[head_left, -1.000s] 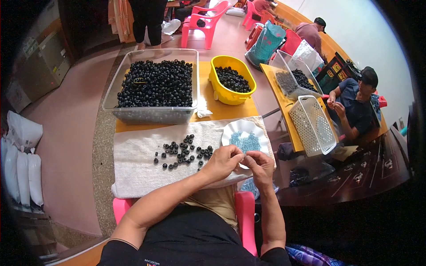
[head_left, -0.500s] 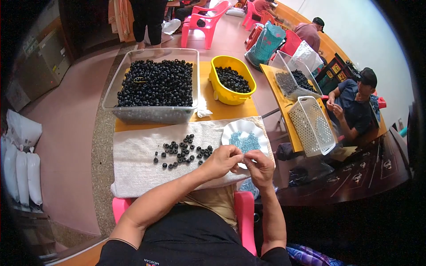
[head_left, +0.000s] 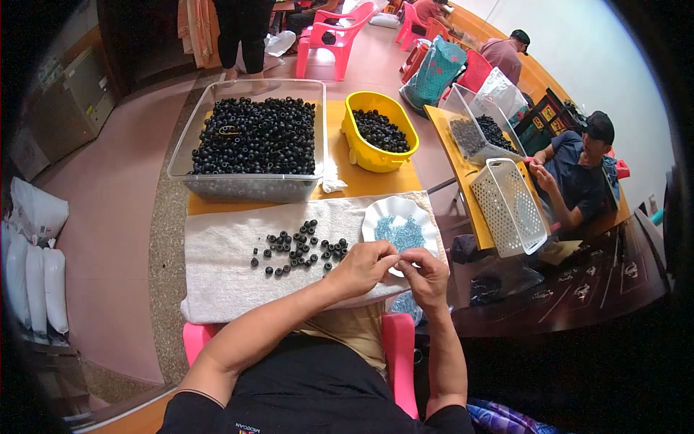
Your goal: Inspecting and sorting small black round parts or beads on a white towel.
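Note:
My left hand (head_left: 366, 267) and my right hand (head_left: 426, 276) meet over the near edge of a white scalloped plate (head_left: 372, 213). Fingers and thumb are pinched together on each; whatever they hold is too small to make out. Small pale-blue translucent pieces (head_left: 400, 233) lie heaped on the plate. Several black round pieces with holes, like large beads (head_left: 298, 249), are scattered on a white towel (head_left: 224, 267) left of my hands. A few of them sit close by my left hand's knuckles.
Beyond the towel stand a large clear bin (head_left: 249, 186) of black pieces and a yellow tub (head_left: 379, 160) with more. A crumpled white tissue (head_left: 333, 185) lies between them. Rightward, a white perforated basket (head_left: 510, 206) rests on another table, where a co-worker (head_left: 578, 166) sits.
My fingertips have shifted very slightly while staying pinched together above the plate. The co-worker's hands have moved a little. The pieces on the towel lie as before.

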`<action>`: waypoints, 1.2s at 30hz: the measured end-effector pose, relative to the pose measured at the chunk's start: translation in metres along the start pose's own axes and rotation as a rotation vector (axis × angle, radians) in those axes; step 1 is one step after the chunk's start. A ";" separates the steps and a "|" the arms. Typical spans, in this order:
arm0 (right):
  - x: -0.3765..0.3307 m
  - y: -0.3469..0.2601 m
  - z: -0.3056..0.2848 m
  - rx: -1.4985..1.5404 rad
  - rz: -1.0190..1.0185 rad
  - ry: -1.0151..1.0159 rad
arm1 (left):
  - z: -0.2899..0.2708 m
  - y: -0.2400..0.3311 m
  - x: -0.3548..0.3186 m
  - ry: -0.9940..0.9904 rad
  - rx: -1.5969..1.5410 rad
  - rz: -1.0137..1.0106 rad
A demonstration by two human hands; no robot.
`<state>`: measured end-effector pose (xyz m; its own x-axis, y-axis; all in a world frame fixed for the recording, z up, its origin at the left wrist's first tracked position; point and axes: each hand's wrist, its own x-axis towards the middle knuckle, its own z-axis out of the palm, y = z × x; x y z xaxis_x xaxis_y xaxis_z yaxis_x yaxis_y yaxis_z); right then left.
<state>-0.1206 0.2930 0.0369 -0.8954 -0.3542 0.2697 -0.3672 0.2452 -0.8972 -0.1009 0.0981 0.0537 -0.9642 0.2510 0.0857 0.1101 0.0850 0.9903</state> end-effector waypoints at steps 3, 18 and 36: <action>0.001 -0.005 -0.004 -0.170 -0.168 0.007 | 0.001 -0.003 0.000 -0.026 -0.045 -0.054; -0.008 0.017 -0.028 -0.300 -0.158 0.137 | 0.003 -0.017 0.010 0.136 0.485 0.220; -0.022 0.033 -0.022 -0.074 -0.031 0.168 | 0.006 -0.021 0.016 0.130 0.579 0.251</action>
<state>-0.1189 0.3283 0.0088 -0.9104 -0.2087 0.3572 -0.4076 0.3045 -0.8609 -0.1171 0.1062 0.0341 -0.9094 0.2149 0.3562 0.4138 0.5544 0.7221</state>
